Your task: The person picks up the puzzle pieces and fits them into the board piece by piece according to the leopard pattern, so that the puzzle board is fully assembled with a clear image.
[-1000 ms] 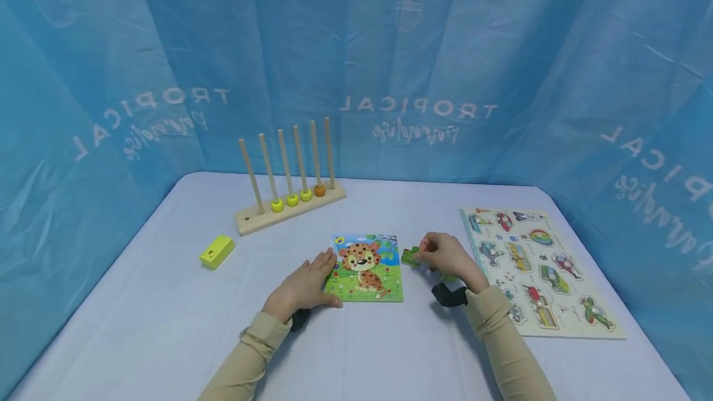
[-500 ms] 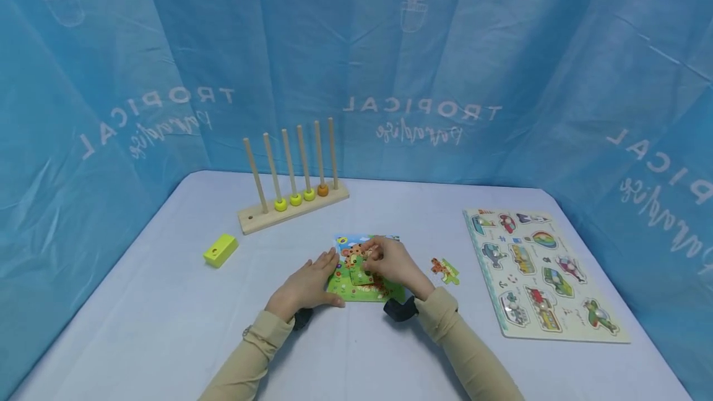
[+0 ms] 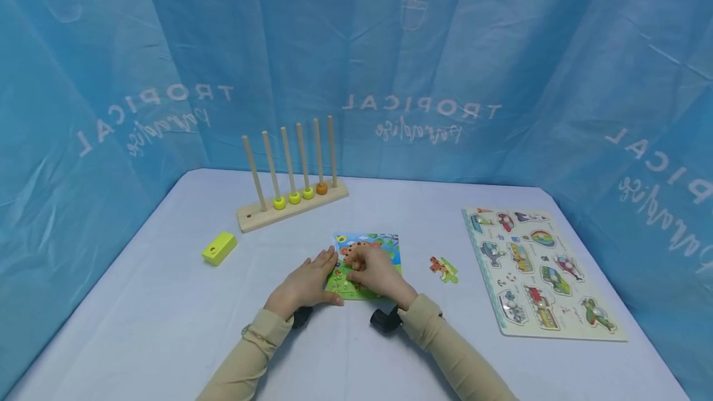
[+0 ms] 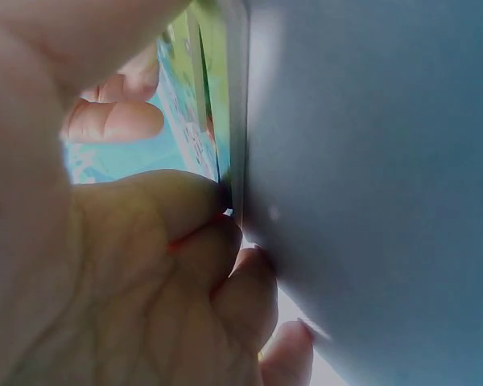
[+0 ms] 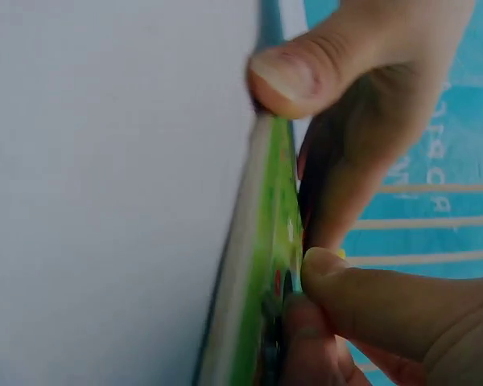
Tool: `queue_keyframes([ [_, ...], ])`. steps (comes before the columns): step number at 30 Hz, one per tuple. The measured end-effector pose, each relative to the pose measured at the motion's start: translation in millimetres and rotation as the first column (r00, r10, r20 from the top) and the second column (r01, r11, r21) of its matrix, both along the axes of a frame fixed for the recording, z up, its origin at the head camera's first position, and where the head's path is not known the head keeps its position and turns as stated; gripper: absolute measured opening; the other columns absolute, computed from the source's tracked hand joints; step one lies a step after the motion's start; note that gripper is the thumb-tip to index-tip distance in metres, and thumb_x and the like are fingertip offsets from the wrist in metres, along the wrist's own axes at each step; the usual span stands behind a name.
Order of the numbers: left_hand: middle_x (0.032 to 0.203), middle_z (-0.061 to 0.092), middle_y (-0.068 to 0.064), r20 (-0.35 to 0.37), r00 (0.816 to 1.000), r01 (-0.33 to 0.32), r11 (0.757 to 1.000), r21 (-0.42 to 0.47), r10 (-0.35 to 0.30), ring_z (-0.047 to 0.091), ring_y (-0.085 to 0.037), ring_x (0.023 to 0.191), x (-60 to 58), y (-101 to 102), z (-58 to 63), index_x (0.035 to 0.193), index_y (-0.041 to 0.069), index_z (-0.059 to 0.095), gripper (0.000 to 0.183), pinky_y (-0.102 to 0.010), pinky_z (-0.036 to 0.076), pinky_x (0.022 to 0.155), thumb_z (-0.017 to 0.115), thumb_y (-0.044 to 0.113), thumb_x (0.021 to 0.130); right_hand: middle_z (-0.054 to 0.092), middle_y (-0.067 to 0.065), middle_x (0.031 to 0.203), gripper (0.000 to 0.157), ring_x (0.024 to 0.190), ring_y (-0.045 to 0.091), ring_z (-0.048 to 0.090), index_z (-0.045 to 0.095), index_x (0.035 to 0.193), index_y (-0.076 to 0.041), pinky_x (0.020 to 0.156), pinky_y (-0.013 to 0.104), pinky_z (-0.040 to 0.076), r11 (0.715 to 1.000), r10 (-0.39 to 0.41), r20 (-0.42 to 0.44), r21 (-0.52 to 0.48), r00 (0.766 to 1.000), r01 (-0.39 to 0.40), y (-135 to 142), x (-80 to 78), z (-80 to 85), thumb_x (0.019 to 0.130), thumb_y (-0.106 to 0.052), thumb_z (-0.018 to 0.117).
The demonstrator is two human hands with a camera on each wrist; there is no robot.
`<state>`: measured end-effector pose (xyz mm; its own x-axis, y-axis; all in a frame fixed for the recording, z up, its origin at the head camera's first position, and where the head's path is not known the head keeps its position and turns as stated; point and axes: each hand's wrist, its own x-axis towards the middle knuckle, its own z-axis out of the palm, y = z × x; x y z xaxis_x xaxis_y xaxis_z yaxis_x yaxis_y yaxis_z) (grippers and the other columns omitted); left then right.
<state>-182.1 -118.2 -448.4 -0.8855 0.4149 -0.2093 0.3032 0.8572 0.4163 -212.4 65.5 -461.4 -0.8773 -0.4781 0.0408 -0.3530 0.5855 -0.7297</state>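
A square jigsaw puzzle with a leopard cub picture lies on the white table. My left hand rests along its left side, fingers extended; in the right wrist view the left thumb touches the board's near corner. Over the middle of the puzzle is my right hand, its thumb and fingertips pinching a green puzzle piece low against the board. Most of that piece is hidden by the fingers. A loose piece in orange and green lies to the right of the board.
A wooden peg stand with yellow and orange beads stands at the back left. Nearer on the left is a yellow block. A vehicle picture board lies on the right. Blue curtain encloses the table's back and sides.
From beside the board, my right hand has carried the green piece left over the puzzle and lowered it slightly further left. The loose orange-and-green piece came into sight. My left hand stays put.
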Motion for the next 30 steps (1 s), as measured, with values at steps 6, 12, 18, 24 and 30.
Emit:
queue_keyframes([
  [6,0.162,0.018,-0.016,0.008,1.0,-0.004,1.0,0.018,0.004,0.019,-0.034,0.149,0.3,0,-2.1,0.152,0.0,0.026,0.098,-0.053,0.021,0.122,0.075,0.044,0.08,0.057,-0.005,0.065,0.024,0.054,0.004,0.046,0.066,0.105,-0.008,0.049,0.015,0.037,0.998,-0.001,-0.017,0.07,1.0,0.002,-9,4.3,-4.3,0.083,-0.007,0.075],
  [12,0.161,0.019,-0.017,-0.001,1.0,-0.01,0.999,0.037,0.01,0.021,-0.035,0.149,0.6,-1,-3.1,0.151,0.0,0.027,0.098,-0.054,0.022,0.122,0.077,0.043,0.079,0.057,-0.007,0.064,0.027,0.052,0.002,0.044,0.067,0.109,-0.008,0.048,0.015,0.036,0.992,-0.003,-0.083,0.125,0.997,0.013,-18,8.9,-6.1,0.083,-0.008,0.074],
  [18,0.161,0.019,-0.017,0.011,1.0,-0.02,0.999,0.042,0.02,0.021,-0.035,0.148,3.8,-1,-7.6,0.151,0.0,0.028,0.098,-0.054,0.022,0.121,0.077,0.043,0.078,0.063,-0.002,0.074,0.023,0.06,0.003,0.052,0.066,0.109,-0.006,0.053,0.016,0.044,0.999,0.045,0.019,0.013,0.999,-0.045,-2,5.4,-1.5,0.087,-0.009,0.071],
  [24,0.161,0.019,-0.018,-0.002,1.0,-0.021,0.999,0.026,0.021,0.021,-0.035,0.149,3.3,-1,-7.8,0.151,-0.001,0.026,0.101,-0.053,0.021,0.122,0.078,0.043,0.077,0.068,0.006,0.095,0.026,0.087,0.016,0.062,0.066,0.114,-0.006,0.073,0.03,0.054,0.99,-0.142,0.024,-0.013,0.99,0.142,58,-6.0,18.9,0.091,-0.017,0.067],
  [30,0.162,0.018,-0.017,-0.001,1.0,-0.013,1.0,0.017,0.013,0.019,-0.035,0.149,-0.5,1,-3.4,0.152,0.0,0.025,0.1,-0.052,0.019,0.123,0.077,0.043,0.078,0.054,0.027,0.13,0.048,0.109,0.04,0.058,0.056,0.131,-0.001,0.083,0.047,0.054,0.937,-0.32,0.066,0.167,0.945,0.306,135,-10.4,33.0,0.089,-0.019,0.07],
])
